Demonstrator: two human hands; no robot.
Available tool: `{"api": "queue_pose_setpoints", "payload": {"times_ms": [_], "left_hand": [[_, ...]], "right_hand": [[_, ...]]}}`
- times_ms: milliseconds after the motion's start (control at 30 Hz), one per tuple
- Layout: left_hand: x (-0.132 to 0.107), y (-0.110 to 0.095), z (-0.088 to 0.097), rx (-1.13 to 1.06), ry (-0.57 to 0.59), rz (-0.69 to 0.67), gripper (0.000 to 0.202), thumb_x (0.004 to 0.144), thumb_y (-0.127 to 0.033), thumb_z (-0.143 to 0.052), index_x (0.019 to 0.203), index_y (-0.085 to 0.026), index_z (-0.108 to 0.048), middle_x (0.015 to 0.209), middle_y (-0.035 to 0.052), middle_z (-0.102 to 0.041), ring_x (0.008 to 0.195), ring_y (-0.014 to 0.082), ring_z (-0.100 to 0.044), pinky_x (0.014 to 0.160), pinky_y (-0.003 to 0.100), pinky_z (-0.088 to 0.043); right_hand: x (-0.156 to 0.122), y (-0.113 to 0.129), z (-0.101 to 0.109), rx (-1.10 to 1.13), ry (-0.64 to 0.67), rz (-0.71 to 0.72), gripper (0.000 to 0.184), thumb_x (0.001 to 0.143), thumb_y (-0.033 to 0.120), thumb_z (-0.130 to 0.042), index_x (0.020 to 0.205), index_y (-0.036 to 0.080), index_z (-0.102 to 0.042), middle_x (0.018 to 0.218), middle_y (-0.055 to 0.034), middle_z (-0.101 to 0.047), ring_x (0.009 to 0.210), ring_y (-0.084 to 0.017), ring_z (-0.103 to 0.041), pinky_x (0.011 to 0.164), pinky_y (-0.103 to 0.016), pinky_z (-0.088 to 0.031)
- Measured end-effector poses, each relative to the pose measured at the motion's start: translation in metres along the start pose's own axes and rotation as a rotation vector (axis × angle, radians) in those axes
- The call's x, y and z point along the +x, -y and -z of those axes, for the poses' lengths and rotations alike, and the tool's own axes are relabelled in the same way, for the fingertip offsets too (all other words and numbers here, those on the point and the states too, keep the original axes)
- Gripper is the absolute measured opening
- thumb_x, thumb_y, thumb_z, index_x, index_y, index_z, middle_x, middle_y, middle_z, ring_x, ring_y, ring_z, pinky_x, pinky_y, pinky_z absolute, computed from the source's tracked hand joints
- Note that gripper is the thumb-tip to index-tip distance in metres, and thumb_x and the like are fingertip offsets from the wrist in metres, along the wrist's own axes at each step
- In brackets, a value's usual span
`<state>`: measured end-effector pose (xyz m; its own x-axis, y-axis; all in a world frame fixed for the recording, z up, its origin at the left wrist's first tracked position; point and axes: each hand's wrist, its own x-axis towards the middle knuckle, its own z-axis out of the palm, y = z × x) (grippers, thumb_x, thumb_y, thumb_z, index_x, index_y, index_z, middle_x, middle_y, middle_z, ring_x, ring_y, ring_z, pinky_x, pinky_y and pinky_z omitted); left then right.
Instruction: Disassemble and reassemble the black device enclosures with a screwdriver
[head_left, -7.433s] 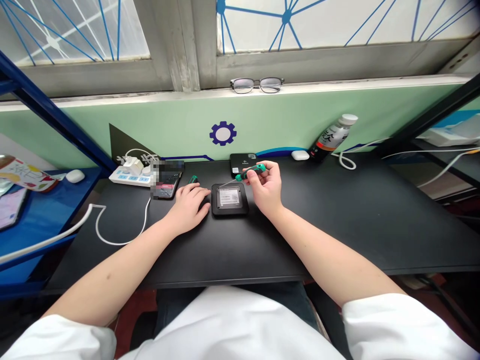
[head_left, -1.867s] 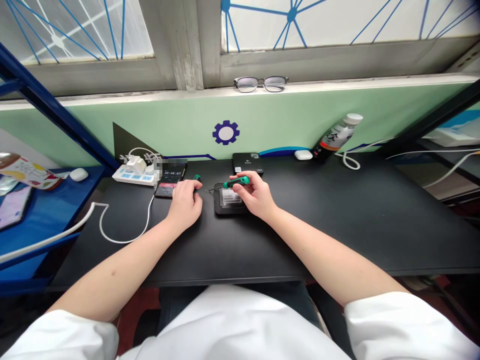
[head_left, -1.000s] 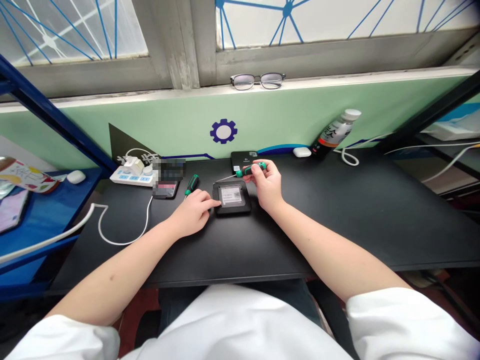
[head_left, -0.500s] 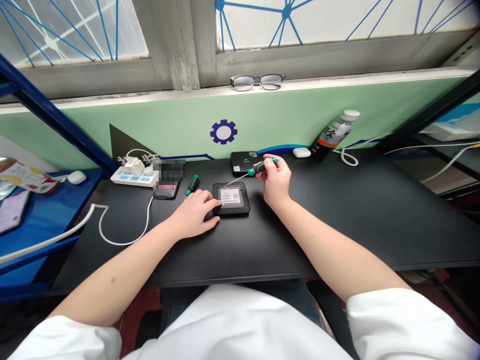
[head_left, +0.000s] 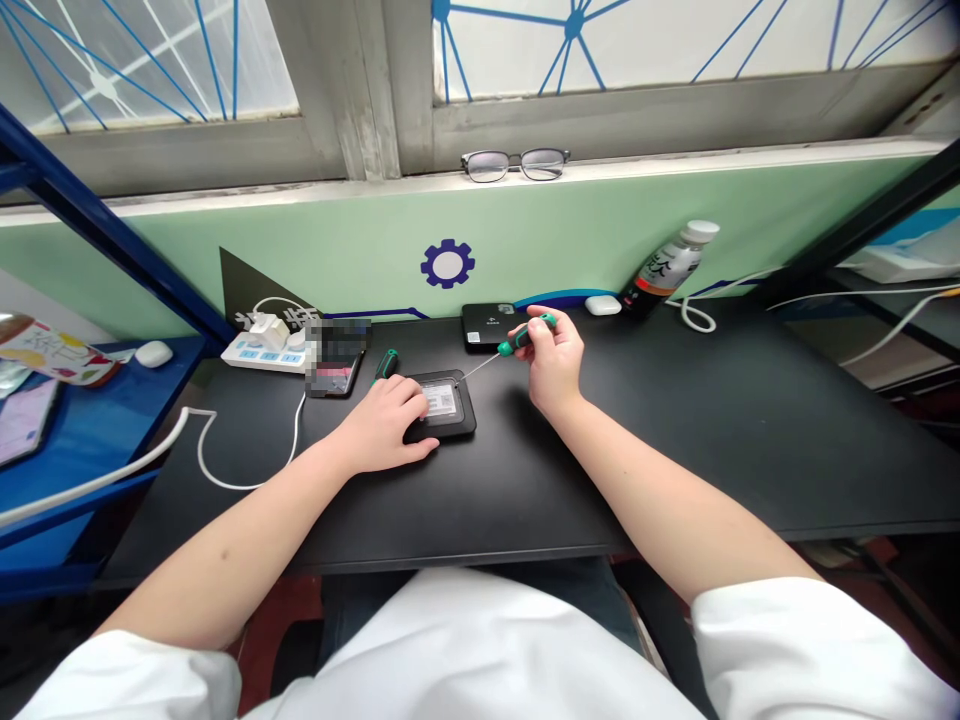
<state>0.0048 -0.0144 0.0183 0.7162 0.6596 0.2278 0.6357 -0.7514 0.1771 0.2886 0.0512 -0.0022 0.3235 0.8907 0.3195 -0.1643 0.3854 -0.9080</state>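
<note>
A small black device (head_left: 452, 412) with a white label lies flat on the black desk (head_left: 675, 430). My left hand (head_left: 384, 424) rests on its left part, fingers lying over it and pressing it down. My right hand (head_left: 553, 362) is closed on a green-handled screwdriver (head_left: 525, 334), whose thin shaft slants down left with the tip at the device's upper right corner. A second green screwdriver (head_left: 386, 364) lies on the desk just behind my left hand.
A second black box (head_left: 487, 324) sits behind the device. A phone (head_left: 334, 370), a power strip (head_left: 259, 352) and a white cable (head_left: 225, 455) lie at the left. An earbud case (head_left: 603, 305) and a leaning bottle (head_left: 669, 268) are at the back right. Glasses (head_left: 514, 163) rest on the sill.
My left hand has slid the device a little to the left and now covers more of it. My right hand has stayed put, and the screwdriver tip now meets the device's upper right corner.
</note>
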Motion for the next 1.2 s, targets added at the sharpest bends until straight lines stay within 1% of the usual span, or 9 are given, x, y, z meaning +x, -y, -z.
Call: {"api": "queue_pose_setpoints", "payload": {"times_ms": [167, 267, 400, 467, 600, 833, 933, 1033, 1200], "left_hand": [[-0.001, -0.001, -0.006, -0.076, -0.004, 0.008, 0.042, 0.094, -0.041, -0.071, 0.131, -0.024, -0.065, 0.134, 0.0149, -0.064, 0.132, 0.0373, -0.053, 0.113, 0.059, -0.042], [-0.002, 0.000, -0.009, -0.095, 0.024, 0.025, 0.055, 0.095, -0.044, -0.071, 0.145, -0.025, -0.060, 0.153, 0.0167, -0.057, 0.149, 0.0413, -0.043, 0.122, 0.064, -0.036], [-0.003, 0.003, -0.012, -0.121, 0.047, 0.044, 0.068, 0.095, -0.045, -0.073, 0.157, -0.027, -0.052, 0.165, 0.0163, -0.047, 0.158, 0.0422, -0.034, 0.128, 0.065, -0.030], [-0.003, 0.004, -0.012, -0.131, 0.048, 0.056, 0.072, 0.094, -0.044, -0.075, 0.160, -0.028, -0.050, 0.169, 0.0159, -0.044, 0.160, 0.0429, -0.031, 0.129, 0.067, -0.029], [-0.002, 0.003, -0.011, -0.136, 0.073, 0.072, 0.075, 0.094, -0.045, -0.075, 0.162, -0.027, -0.049, 0.173, 0.0170, -0.039, 0.163, 0.0441, -0.028, 0.130, 0.070, -0.025], [0.006, 0.002, -0.010, -0.145, 0.118, 0.103, 0.078, 0.096, -0.053, -0.071, 0.165, -0.025, -0.046, 0.177, 0.0172, -0.032, 0.165, 0.0433, -0.024, 0.132, 0.069, -0.019], [0.012, 0.004, -0.011, -0.144, 0.132, 0.125, 0.075, 0.099, -0.054, -0.067, 0.165, -0.027, -0.046, 0.177, 0.0157, -0.033, 0.165, 0.0422, -0.025, 0.132, 0.069, -0.017], [0.017, 0.004, -0.011, -0.137, 0.129, 0.132, 0.072, 0.098, -0.054, -0.069, 0.164, -0.030, -0.049, 0.175, 0.0152, -0.036, 0.163, 0.0439, -0.028, 0.131, 0.072, -0.018], [0.018, 0.003, -0.011, -0.127, 0.157, 0.135, 0.071, 0.098, -0.055, -0.069, 0.162, -0.031, -0.052, 0.176, 0.0163, -0.034, 0.163, 0.0454, -0.028, 0.130, 0.073, -0.017]], "right_hand": [[-0.003, 0.002, -0.001, -0.027, 0.029, 0.022, 0.045, 0.087, 0.062, -0.076, 0.107, 0.025, -0.064, 0.077, 0.0014, -0.072, 0.062, -0.014, -0.064, 0.054, -0.027, -0.051], [-0.005, 0.004, -0.002, -0.032, 0.033, 0.026, 0.045, 0.087, 0.062, -0.077, 0.108, 0.025, -0.064, 0.077, 0.0011, -0.072, 0.064, -0.014, -0.065, 0.054, -0.028, -0.051], [-0.008, 0.003, -0.003, -0.047, 0.059, 0.044, 0.045, 0.088, 0.063, -0.076, 0.109, 0.025, -0.064, 0.079, 0.0011, -0.072, 0.067, -0.015, -0.067, 0.056, -0.028, -0.053], [-0.008, 0.001, -0.003, -0.048, 0.070, 0.047, 0.045, 0.088, 0.064, -0.076, 0.109, 0.025, -0.064, 0.080, 0.0010, -0.072, 0.068, -0.015, -0.068, 0.057, -0.028, -0.054], [-0.009, 0.000, -0.004, -0.046, 0.077, 0.043, 0.047, 0.088, 0.065, -0.076, 0.109, 0.025, -0.064, 0.081, 0.0007, -0.073, 0.069, -0.015, -0.068, 0.057, -0.027, -0.055], [-0.010, 0.002, -0.006, -0.040, 0.064, 0.039, 0.046, 0.087, 0.064, -0.077, 0.107, 0.025, -0.064, 0.080, 0.0008, -0.073, 0.067, -0.014, -0.067, 0.056, -0.027, -0.054], [-0.009, 0.001, -0.005, -0.046, 0.065, 0.044, 0.046, 0.087, 0.064, -0.077, 0.107, 0.025, -0.063, 0.079, 0.0013, -0.072, 0.068, -0.015, -0.067, 0.056, -0.027, -0.054], [-0.009, -0.001, -0.005, -0.050, 0.064, 0.049, 0.046, 0.087, 0.065, -0.077, 0.107, 0.025, -0.063, 0.080, 0.0010, -0.072, 0.069, -0.015, -0.069, 0.057, -0.028, -0.055], [-0.009, 0.000, -0.007, -0.051, 0.061, 0.048, 0.046, 0.087, 0.064, -0.077, 0.106, 0.025, -0.063, 0.079, 0.0010, -0.072, 0.068, -0.015, -0.069, 0.057, -0.028, -0.056]]}}
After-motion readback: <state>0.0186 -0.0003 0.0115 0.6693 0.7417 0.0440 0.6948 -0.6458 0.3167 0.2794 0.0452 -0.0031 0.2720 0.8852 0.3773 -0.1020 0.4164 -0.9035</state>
